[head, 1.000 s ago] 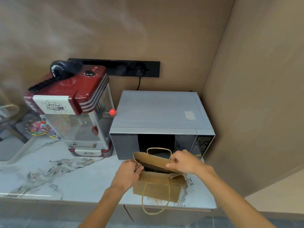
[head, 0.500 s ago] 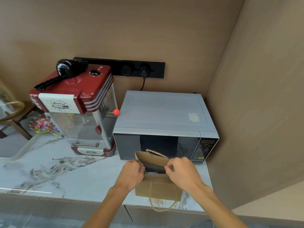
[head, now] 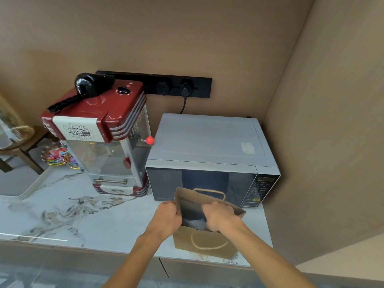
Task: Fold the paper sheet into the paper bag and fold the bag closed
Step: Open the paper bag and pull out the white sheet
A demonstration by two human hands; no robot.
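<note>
Microwave (head: 207, 146): at the back right corner, its door just behind the bag — walls close behind and to its right.
Popcorn machine (head: 101, 138): just left of the microwave.
Counter (head: 83, 217): bare marble left of the bag; the bag stands near the front edge.
Bag (head: 203, 244): upright before the microwave, mouth open.
Sheet (head: 195, 222): pale, crumpled, low inside the bag.
Left hand (head: 166, 217): fingers pinching the bag's left rim.
Right hand (head: 222, 217): fingers curled into the mouth — whether they grip the sheet, I cannot tell.
</note>
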